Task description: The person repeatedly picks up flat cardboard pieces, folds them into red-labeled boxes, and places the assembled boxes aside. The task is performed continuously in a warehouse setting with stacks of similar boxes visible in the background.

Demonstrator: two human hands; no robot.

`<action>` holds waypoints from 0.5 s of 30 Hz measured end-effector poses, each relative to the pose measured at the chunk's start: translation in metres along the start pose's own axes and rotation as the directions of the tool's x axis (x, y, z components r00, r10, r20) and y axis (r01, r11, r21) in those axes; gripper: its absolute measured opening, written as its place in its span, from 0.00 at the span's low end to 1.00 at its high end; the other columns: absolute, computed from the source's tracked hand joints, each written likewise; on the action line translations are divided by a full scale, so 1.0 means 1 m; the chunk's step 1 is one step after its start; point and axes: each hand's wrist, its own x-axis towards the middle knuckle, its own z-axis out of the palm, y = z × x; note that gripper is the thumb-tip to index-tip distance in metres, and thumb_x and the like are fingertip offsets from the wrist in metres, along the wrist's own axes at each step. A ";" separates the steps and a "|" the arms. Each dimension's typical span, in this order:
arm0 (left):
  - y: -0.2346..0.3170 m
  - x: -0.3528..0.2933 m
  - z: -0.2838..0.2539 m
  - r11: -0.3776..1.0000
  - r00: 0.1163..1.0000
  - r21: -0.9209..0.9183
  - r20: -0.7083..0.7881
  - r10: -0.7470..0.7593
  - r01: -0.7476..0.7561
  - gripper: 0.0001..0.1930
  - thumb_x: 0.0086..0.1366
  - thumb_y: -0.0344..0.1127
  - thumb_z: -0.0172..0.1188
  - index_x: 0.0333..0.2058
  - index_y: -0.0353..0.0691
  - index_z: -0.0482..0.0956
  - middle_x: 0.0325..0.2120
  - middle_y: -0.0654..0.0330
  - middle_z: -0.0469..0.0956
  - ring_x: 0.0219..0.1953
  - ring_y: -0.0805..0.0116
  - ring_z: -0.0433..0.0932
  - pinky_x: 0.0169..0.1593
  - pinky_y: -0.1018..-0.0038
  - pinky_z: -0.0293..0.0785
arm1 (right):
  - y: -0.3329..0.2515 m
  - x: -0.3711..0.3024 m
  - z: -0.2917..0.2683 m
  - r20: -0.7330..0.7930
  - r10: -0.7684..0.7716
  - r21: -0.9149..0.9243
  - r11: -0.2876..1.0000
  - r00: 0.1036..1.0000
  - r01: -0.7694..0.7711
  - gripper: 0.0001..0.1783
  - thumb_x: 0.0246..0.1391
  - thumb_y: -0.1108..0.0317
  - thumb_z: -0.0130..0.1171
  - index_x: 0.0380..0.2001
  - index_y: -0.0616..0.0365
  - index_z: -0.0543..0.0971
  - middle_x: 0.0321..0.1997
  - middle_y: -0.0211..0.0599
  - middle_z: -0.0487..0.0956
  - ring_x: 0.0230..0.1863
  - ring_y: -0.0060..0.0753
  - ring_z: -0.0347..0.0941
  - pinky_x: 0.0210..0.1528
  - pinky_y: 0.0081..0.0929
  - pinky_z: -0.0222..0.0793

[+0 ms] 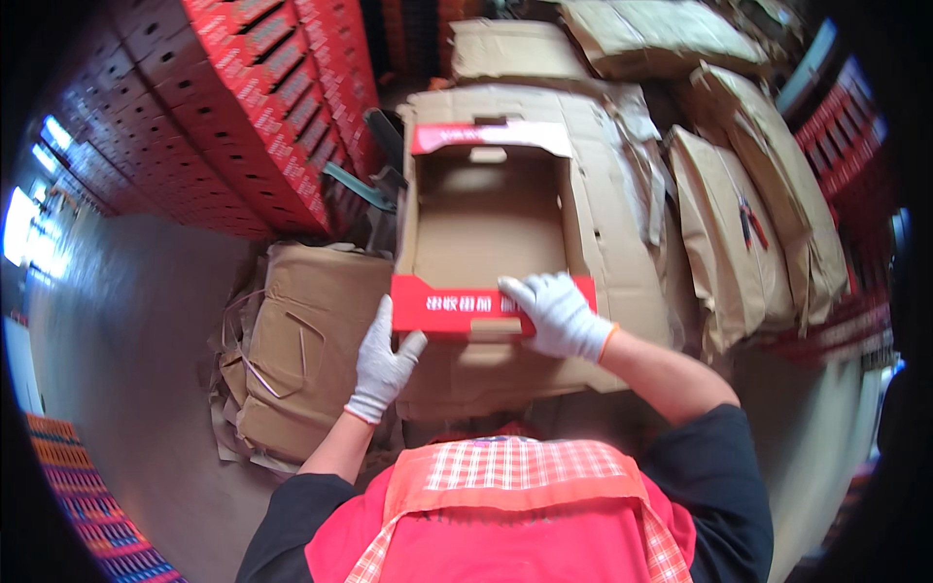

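An open-topped cardboard tray box (491,228), brown inside with red-and-white end panels, sits in front of me on a stack of flat cardboard sheets (622,321). My right hand (559,316), in a white glove with an orange cuff, grips the right part of the near red panel, its thumb over the top edge. My left hand (382,360), gloved the same way, is at the near left corner of the box. Its fingers point up along the corner and its thumb is spread apart from them, so it looks open; whether it presses on the cardboard I cannot tell.
Tall stacks of red boxes (262,107) rise at the left. Brown paper-wrapped bundles (724,223) lie at the right, with red-handled pliers (753,225) on one. Another brown bundle with a loose strap (301,340) lies on the left floor. More wrapped bundles (520,49) lie behind.
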 end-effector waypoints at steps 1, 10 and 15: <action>0.000 0.000 0.002 0.995 0.999 -0.095 0.031 -0.024 0.026 0.36 0.66 0.41 0.63 0.66 0.27 0.60 0.61 0.44 0.70 0.63 0.58 0.69 0.65 0.68 0.64 | 0.002 -0.007 0.002 -0.133 0.011 0.024 1.000 0.991 -0.008 0.43 0.35 0.57 0.73 0.58 0.51 0.69 0.43 0.41 0.77 0.44 0.47 0.75 0.45 0.44 0.68; 0.010 -0.058 0.036 0.938 0.873 -0.297 0.391 0.291 -0.180 0.26 0.65 0.33 0.61 0.61 0.30 0.70 0.56 0.48 0.76 0.60 0.56 0.74 0.65 0.65 0.64 | -0.008 -0.211 -0.110 -0.584 0.474 -0.108 0.759 0.659 -0.642 0.50 0.27 0.72 0.76 0.62 0.50 0.70 0.51 0.38 0.77 0.50 0.45 0.74 0.53 0.39 0.68; 0.009 -0.131 0.122 0.939 0.544 -0.282 0.766 0.343 -0.195 0.22 0.60 0.30 0.65 0.54 0.36 0.77 0.45 0.49 0.81 0.46 0.54 0.81 0.53 0.65 0.76 | -0.050 -0.358 -0.075 -0.697 0.716 0.293 0.338 0.043 -0.894 0.54 0.33 0.73 0.78 0.66 0.56 0.62 0.56 0.47 0.73 0.55 0.53 0.71 0.59 0.42 0.68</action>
